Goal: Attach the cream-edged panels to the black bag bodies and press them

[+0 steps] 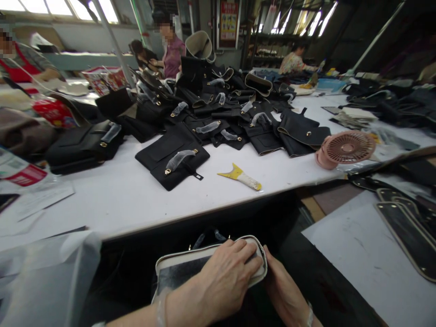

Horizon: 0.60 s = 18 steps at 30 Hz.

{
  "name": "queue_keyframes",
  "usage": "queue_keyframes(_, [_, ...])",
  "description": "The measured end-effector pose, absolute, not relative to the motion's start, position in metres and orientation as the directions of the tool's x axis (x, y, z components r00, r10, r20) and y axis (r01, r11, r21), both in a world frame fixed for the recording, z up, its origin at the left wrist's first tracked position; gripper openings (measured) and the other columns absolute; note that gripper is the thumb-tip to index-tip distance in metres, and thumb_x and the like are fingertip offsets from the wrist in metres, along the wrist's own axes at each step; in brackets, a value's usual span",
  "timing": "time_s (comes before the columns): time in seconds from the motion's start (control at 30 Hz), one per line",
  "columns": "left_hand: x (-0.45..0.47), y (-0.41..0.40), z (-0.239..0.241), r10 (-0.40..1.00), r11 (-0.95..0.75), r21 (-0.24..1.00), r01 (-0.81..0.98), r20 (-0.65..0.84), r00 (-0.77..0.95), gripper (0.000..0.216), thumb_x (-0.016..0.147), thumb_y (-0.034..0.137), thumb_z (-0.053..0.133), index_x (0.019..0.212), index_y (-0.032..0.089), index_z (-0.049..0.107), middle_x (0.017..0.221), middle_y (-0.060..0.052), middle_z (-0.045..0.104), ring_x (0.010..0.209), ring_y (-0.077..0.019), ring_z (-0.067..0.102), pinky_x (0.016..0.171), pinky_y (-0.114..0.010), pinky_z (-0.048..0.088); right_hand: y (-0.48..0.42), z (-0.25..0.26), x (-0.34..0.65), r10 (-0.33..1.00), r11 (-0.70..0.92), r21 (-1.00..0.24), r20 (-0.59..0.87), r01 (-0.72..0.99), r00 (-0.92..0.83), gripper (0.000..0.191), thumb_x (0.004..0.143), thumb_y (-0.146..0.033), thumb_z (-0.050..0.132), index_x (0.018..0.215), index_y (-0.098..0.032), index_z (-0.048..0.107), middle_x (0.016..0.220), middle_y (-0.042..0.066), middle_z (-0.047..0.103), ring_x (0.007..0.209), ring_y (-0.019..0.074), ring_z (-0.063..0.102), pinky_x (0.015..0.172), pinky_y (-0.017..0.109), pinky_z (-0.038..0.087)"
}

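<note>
Low in the view, below the table edge, I hold a black bag panel with a cream rim (177,268). My left hand (226,277) lies over its right end, fingers curled across the cream rim. My right hand (286,295) is just to the right of it, its thumb pressed against the rim's corner and its fingers tucked under the panel. Both hands are closed on the panel.
The white table (136,195) carries a flat black bag piece with wrapped strap (173,161), a yellow-headed scraper (240,176), a pink fan (345,149) and a heap of black bag parts (218,104). Black cream-edged strips (405,231) lie on the right. Other people sit at the far side.
</note>
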<state>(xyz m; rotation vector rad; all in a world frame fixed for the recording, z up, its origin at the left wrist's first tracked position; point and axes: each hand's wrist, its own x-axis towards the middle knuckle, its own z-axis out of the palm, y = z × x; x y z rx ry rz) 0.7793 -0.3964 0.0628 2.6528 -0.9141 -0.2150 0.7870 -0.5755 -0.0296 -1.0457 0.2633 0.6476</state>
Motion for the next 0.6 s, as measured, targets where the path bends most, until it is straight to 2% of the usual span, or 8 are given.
queue_keyframes(0.13, [0.782, -0.395, 0.062, -0.635, -0.726, 0.360, -0.586, -0.023, 0.772, 0.033, 0.084, 0.017, 0.053, 0.116, 0.017, 0.048, 0.115, -0.006, 0.057, 0.102, -0.0223, 0.052, 0.087, -0.038, 0.049, -0.578, -0.015, 0.794, 0.503, 0.326, -0.663, -0.482, -0.674, 0.717, 0.029, 0.093, -0.042, 0.058, 0.110, -0.021, 0.067, 0.104, 0.005, 0.065, 0.091, 0.0173, 0.057, 0.081, 0.033, 0.047])
queue_keyframes(0.27, [0.785, -0.389, 0.065, -0.655, -0.700, 0.400, -0.591, -0.030, 0.755, 0.027, 0.081, 0.016, 0.054, 0.108, 0.018, 0.051, 0.111, -0.005, 0.058, 0.096, -0.0208, 0.054, 0.083, -0.036, 0.051, -0.580, -0.003, 0.802, 0.576, 0.300, -0.614, -0.494, -0.730, 0.652, 0.029, 0.096, -0.033, 0.055, 0.120, -0.019, 0.062, 0.113, 0.007, 0.063, 0.101, 0.0173, 0.055, 0.087, 0.033, 0.045])
queue_keyframes(0.37, [0.787, -0.385, 0.066, -0.678, -0.673, 0.430, -0.602, -0.032, 0.734, 0.027, 0.079, 0.015, 0.055, 0.106, 0.018, 0.053, 0.112, -0.005, 0.058, 0.097, -0.0207, 0.055, 0.084, -0.035, 0.051, -0.581, -0.004, 0.806, 0.607, 0.347, -0.489, -0.533, -0.800, 0.589, 0.025, 0.096, -0.036, 0.055, 0.110, -0.019, 0.066, 0.104, 0.004, 0.065, 0.095, 0.0144, 0.056, 0.086, 0.029, 0.044])
queue_keyframes(0.47, [0.790, -0.384, 0.063, -0.687, -0.672, 0.401, -0.623, -0.025, 0.726, 0.031, 0.079, 0.014, 0.055, 0.109, 0.015, 0.053, 0.111, -0.007, 0.058, 0.096, -0.0220, 0.055, 0.083, -0.037, 0.052, -0.580, -0.010, 0.810, 0.643, 0.368, -0.377, -0.557, -0.850, 0.526, 0.030, 0.094, -0.046, 0.055, 0.093, -0.019, 0.069, 0.087, 0.001, 0.063, 0.078, 0.0120, 0.054, 0.076, 0.026, 0.044])
queue_keyframes(0.53, [0.790, -0.384, 0.061, -0.680, -0.682, 0.388, -0.620, -0.022, 0.733, 0.031, 0.079, 0.013, 0.053, 0.110, 0.014, 0.052, 0.109, -0.007, 0.059, 0.094, -0.0217, 0.056, 0.081, -0.036, 0.052, -0.579, -0.013, 0.811, 0.636, 0.373, -0.380, -0.559, -0.846, 0.531, 0.028, 0.093, -0.044, 0.058, 0.092, -0.018, 0.069, 0.086, 0.001, 0.063, 0.077, 0.0118, 0.054, 0.075, 0.026, 0.044])
queue_keyframes(0.6, [0.791, -0.385, 0.059, -0.675, -0.681, 0.397, -0.616, -0.015, 0.737, 0.031, 0.078, 0.011, 0.053, 0.109, 0.014, 0.052, 0.108, -0.006, 0.059, 0.093, -0.0207, 0.056, 0.080, -0.035, 0.052, -0.577, -0.013, 0.811, 0.618, 0.372, -0.402, -0.565, -0.836, 0.547, 0.024, 0.093, -0.039, 0.060, 0.098, -0.018, 0.069, 0.092, 0.002, 0.064, 0.082, 0.0123, 0.055, 0.079, 0.026, 0.044])
